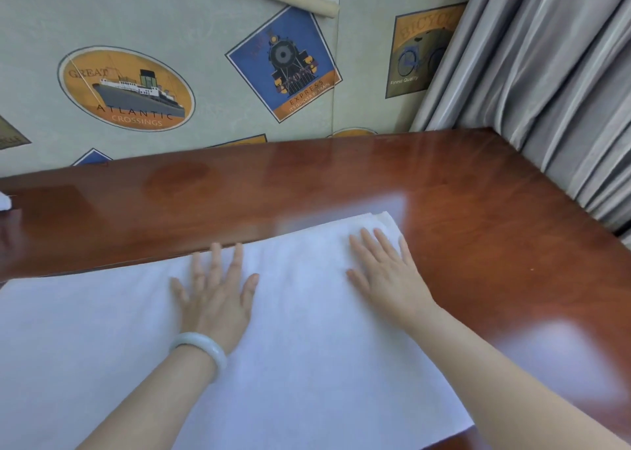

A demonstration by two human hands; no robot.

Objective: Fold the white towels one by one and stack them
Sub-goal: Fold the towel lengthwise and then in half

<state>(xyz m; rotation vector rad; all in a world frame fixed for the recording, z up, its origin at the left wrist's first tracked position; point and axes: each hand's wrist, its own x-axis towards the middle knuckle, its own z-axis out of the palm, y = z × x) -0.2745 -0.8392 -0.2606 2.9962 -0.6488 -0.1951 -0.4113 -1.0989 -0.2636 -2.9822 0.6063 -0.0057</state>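
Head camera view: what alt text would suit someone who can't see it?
A left hand and right hand lie flat on a white towel spread over a glossy wooden table. Travel-poster wallpaper and a grey curtain stand behind.

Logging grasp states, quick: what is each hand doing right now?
Left hand: open, flat on the white towel.
Right hand: open, flat on the white towel too.

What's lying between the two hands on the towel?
Nothing but the white towel itself: the head view shows bare cloth between the left hand and right hand.
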